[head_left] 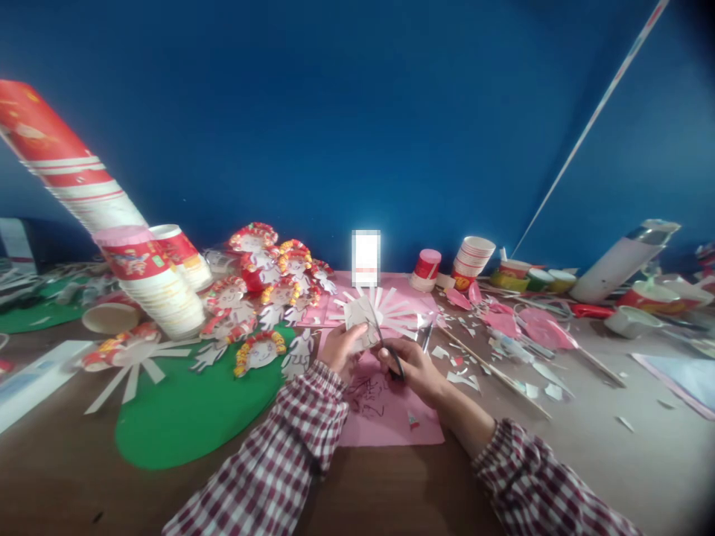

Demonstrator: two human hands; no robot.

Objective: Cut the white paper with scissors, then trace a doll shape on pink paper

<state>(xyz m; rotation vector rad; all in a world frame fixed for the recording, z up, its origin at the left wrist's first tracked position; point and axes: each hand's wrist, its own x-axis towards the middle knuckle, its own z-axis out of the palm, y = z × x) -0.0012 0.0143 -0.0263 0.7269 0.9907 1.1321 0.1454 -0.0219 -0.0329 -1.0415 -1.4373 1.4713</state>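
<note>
My left hand (345, 347) is closed on a pale piece of paper (360, 316) with dark lines drawn on it. The black-handled scissors (395, 361) are in my right hand (412, 366), with the blades pointing up and left against the paper. Both hands are over a pink sheet (391, 428) that bears dark drawn lines. Just left of my left hand lies a white paper figure cutout (299, 353). Behind the hands, white paper strips (391, 307) fan out on more pink paper.
Several decorated paper figures (261, 351) stand and lie at the left by a green sheet (184, 417). Leaning stacks of paper cups (161, 294) rise at the far left. Wooden sticks (503, 378), paper scraps and pink pieces (547, 327) lie at the right.
</note>
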